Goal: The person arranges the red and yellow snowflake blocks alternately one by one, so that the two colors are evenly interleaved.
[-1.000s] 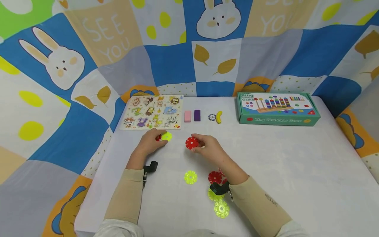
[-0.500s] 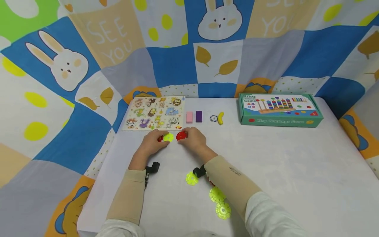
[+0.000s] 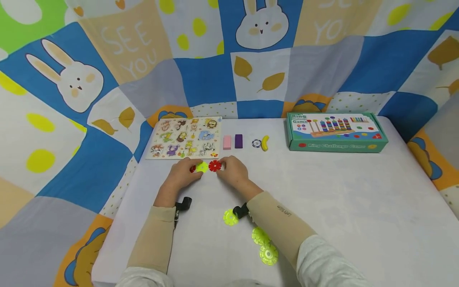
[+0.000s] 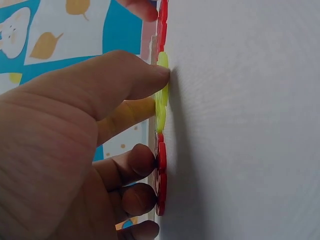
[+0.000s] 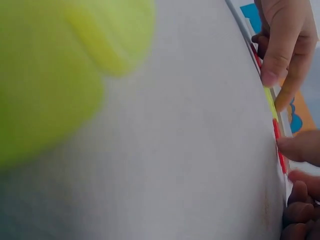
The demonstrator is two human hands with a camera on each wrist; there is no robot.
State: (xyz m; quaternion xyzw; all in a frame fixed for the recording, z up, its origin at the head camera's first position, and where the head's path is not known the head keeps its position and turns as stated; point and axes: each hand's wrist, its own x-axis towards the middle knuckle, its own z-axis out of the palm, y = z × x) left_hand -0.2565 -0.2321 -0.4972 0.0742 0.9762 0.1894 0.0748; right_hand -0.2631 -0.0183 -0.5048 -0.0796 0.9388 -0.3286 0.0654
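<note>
My left hand [image 3: 179, 174] pinches a yellow-green notched flower disc [image 3: 202, 167] between thumb and index finger. Its other fingertips touch a red disc [image 4: 161, 175] that lines up with the yellow-green one, mostly hidden under the hand from above. To the right, my right hand [image 3: 234, 172] holds another red notched disc [image 3: 214, 166] by its edge, thumb on the near side. The wrist views show all these discs edge-on in one row, close to the tabletop. The right-hand red disc's rim meets or nearly meets the yellow-green disc; whether they interlock, I cannot tell.
Loose yellow-green discs [image 3: 268, 254] lie near and under the right forearm. Behind the hands are an animal puzzle board [image 3: 184, 137], a pink block [image 3: 227, 142], a purple block [image 3: 238, 141], a poker chip [image 3: 256, 143], a toy banana [image 3: 265, 143] and a green game box [image 3: 337, 133].
My right hand has carried its red disc leftward and away from me, up to the yellow-green disc. The left hand has stayed nearly in place. The right forearm now covers the loose red discs.
</note>
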